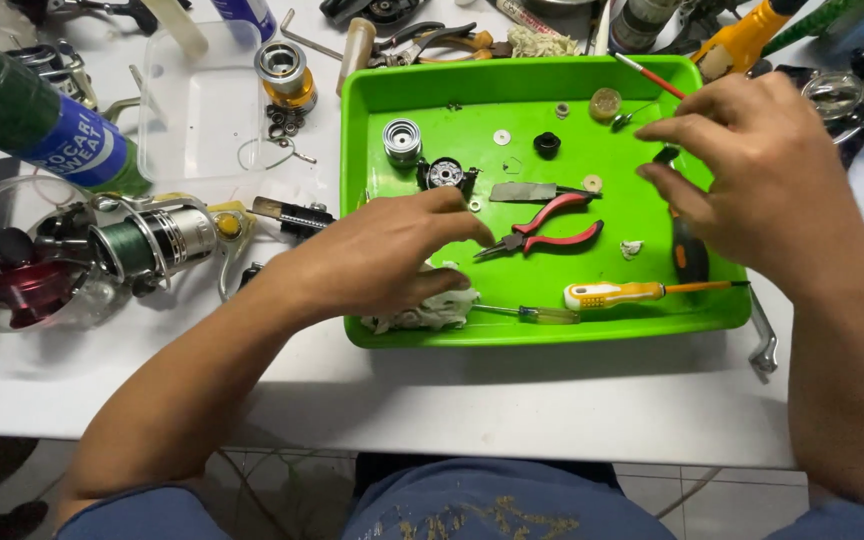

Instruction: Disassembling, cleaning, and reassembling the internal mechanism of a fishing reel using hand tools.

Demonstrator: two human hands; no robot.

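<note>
My left hand [392, 250] hovers over the near left corner of a bright green tray [402, 95], fingers bent, above a crumpled white rag [422, 312]; nothing shows in its grasp. My right hand [752, 170] is over the tray's right side with fingers spread and curved, apparently empty, near a small dark part [666, 154]. Between the hands lie red-handled pliers [552, 230]. A yellow-handled screwdriver [617, 293] rests along the tray's front. Small reel parts lie in the tray: a silver spool [402, 140], a black gear piece [444, 174], a black ring [547, 144].
A fishing reel with green line [157, 240] lies left of the tray. Beside it stand a clear bowl [12, 265] with a red part, a green bottle [32, 120] and a clear plastic box [197, 100]. Tools crowd the back edge. A white table [452, 400] holds everything.
</note>
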